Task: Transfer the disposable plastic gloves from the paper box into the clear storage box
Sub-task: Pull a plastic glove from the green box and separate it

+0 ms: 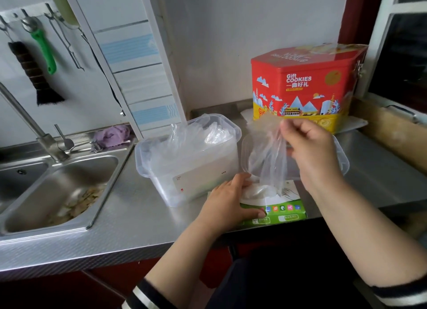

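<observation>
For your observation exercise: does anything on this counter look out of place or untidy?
Yes. Food scraps lie in the sink, and the gloves stick up loosely above the clear box rim.

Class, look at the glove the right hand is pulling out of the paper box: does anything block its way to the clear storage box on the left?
Nothing visible does. The right hand pinches the glove above the paper box; the clear storage box stands just left, its top open, with gloves already inside.

Right hand (309,147) pinching thin clear plastic glove (268,156) above green-and-white paper box (286,207); left hand (228,200) pressing box down; clear plastic storage box (189,161) just beside, on steel counter (138,216).
</observation>
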`<act>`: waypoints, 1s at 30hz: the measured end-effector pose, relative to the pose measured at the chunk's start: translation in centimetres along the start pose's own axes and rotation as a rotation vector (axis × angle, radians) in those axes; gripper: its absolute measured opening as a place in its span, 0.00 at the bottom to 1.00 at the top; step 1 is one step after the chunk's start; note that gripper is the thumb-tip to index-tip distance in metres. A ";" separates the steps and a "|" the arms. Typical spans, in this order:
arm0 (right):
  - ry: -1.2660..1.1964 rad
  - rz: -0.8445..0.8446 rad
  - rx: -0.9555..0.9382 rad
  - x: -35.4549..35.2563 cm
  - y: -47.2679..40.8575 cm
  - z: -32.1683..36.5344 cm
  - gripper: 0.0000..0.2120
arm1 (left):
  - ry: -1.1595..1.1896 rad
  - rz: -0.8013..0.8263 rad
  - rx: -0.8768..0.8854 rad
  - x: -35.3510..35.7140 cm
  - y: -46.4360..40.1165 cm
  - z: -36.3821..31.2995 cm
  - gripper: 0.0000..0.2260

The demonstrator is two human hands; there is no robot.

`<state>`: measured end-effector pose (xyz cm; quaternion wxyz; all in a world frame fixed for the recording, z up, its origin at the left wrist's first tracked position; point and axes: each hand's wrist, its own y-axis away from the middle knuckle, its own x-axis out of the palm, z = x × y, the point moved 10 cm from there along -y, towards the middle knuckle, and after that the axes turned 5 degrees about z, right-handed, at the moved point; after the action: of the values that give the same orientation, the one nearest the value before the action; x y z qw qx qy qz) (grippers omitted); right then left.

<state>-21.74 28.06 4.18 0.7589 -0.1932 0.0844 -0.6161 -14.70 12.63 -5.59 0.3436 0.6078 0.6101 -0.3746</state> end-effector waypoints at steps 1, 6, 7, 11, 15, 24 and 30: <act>-0.080 -0.059 0.013 -0.7 -0.4 0.3 0.08 | -0.005 -0.003 0.003 -0.1 0.0 -0.1 0.38; -0.200 -0.177 -0.130 -2.2 -1.4 4.7 0.10 | 0.020 -0.045 0.035 -1.6 0.2 -0.7 0.27; -0.172 -0.187 -0.184 -2.2 -1.2 5.6 0.07 | 0.060 -0.171 0.057 -3.5 0.5 -1.2 0.20; 0.022 -0.132 -0.458 0.0 1.1 9.0 0.05 | 0.623 -0.658 0.142 -11.4 3.9 -2.0 0.25; 0.371 0.058 -0.838 5.8 4.9 10.3 0.07 | 1.167 -0.145 0.159 -11.9 1.9 -4.7 0.41; 0.870 0.363 -1.040 16.0 4.1 6.2 0.20 | 1.121 -0.393 -0.139 -17.2 1.7 2.5 0.11; 1.103 0.832 -0.463 22.1 -0.6 1.4 0.31 | 0.880 -0.591 -0.375 -19.9 1.6 10.1 0.11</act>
<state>-16.73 6.84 8.11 0.7171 0.0378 0.6491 -0.2509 -12.94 -5.89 6.90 0.0393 0.4386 0.8964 -0.0513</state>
